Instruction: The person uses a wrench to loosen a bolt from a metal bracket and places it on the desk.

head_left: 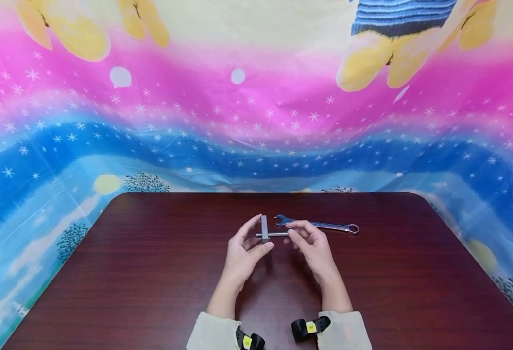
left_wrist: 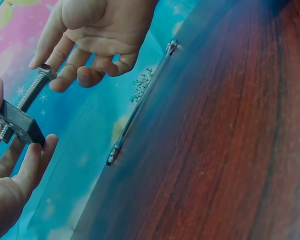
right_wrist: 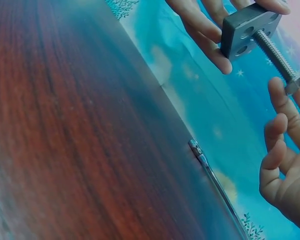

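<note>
My left hand point(head_left: 242, 253) grips a grey metal block point(right_wrist: 240, 31) by its edges, above the table. In the right wrist view the block's face shows several holes. A threaded hex bolt point(left_wrist: 34, 91) passes through one of them, its tip sticking out on the far side. My right hand point(head_left: 312, 243) pinches the bolt's hex head between thumb and fingertip, its other fingers loosely bent. Between block and head a long stretch of thread is exposed. Behind the right hand, a combination wrench point(head_left: 333, 226) lies on the table, partly covered by the fingers in the head view.
The dark red-brown wooden table point(head_left: 129, 272) has rounded far corners. A colourful printed cloth point(head_left: 256, 121) hangs behind it and along its sides. Black straps with small devices point(head_left: 306, 328) sit on both wrists, over pale sleeves point(head_left: 346, 330).
</note>
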Motion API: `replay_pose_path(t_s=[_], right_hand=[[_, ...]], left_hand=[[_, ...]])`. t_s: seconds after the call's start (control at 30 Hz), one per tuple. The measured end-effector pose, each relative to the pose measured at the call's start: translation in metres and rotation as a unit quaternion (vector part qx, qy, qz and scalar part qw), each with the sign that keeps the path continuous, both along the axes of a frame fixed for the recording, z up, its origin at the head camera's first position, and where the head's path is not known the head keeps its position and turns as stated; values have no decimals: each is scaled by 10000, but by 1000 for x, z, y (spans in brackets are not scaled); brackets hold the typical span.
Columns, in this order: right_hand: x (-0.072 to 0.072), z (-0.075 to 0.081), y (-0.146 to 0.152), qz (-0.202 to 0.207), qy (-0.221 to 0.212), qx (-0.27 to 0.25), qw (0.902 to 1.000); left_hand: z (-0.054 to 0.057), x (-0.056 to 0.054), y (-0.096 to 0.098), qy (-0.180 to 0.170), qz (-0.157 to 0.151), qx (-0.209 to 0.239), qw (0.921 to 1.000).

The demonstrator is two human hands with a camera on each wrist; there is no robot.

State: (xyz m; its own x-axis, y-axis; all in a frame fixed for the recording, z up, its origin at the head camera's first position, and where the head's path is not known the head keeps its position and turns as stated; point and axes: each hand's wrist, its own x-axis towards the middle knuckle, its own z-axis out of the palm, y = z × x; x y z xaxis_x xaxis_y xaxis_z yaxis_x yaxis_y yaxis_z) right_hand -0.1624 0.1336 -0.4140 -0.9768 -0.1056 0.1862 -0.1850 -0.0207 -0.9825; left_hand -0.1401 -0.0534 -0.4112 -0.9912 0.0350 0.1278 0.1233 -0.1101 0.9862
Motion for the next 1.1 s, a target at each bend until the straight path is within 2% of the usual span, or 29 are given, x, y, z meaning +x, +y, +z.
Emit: replay_pose_path(t_s=[0.13, 0.4, 0.7, 0.83, 1.1], right_hand=[[0, 0, 0, -32, -67, 38, 10000], [-2, -2, 0, 188, 330, 216, 9990], [-1, -1, 1, 106, -51, 123, 9999], [-2, 0, 1, 1, 29, 76, 10000], [0, -1, 1, 154, 316, 295, 9989]], left_hand=[[0, 0, 1, -20, -13, -19, 10000], [-1, 0, -1, -7, 177, -1, 9998], [3, -1, -1, -34, 102, 120, 9999], [3, -1, 0, -61, 40, 52, 10000], [0, 0, -1, -101, 129, -2, 9999]])
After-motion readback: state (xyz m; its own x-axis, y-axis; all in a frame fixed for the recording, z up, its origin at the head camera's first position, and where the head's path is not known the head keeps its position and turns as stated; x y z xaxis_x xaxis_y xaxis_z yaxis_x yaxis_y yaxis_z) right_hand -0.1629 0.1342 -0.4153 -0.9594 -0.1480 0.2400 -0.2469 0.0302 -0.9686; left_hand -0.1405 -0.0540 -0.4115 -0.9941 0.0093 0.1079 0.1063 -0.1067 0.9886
